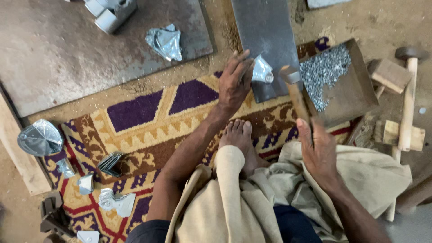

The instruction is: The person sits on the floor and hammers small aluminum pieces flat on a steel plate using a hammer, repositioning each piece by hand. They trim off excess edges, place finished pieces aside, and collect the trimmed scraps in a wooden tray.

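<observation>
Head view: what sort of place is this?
Probably a floor-level metalworking workshop. The left hand steadies a shiny metal piece on a steel plate, the right hand grips a hammer, and a tray of rivets sits alongside.

A dirt floor (382, 22) is seen, covered in the middle by a patterned rug (148, 117). Two steel plates (67, 49) are laid on it, a tray of metal bits (355, 94) beside them, mallets (408, 90) at right.

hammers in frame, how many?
2: one hammer in the right hand, head raised near the metal piece that the left hand holds; one mallet lying at far right.
</observation>
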The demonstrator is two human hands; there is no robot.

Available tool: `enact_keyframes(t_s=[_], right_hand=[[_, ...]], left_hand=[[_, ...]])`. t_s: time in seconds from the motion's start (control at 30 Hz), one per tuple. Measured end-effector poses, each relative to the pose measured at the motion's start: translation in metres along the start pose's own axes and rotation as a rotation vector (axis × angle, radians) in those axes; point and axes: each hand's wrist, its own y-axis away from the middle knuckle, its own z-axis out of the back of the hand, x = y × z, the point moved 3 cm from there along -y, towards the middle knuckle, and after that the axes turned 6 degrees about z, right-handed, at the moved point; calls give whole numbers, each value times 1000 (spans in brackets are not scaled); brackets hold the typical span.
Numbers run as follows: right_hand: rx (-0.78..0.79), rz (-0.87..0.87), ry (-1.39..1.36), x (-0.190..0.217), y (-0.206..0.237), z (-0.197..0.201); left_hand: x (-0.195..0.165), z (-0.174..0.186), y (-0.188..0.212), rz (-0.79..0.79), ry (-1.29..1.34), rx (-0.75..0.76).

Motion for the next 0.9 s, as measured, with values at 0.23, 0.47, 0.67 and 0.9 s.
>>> enact_keyframes(t_s=[0.23,0.47,0.67,0.9], right_hand=[[107,-229,-241,14,-7,2],[-175,677,-57,-2,1,20],[87,-164,-151,-47,-11,-14],[215,-554,-730,-52,-15,-47]], left_hand=[[-3,7,-7,27,-129,12],[-8,11,-10,10,-110,-7],[-8,16,-14,-7,-145,-33],[8,19,-11,414,137,-42]])
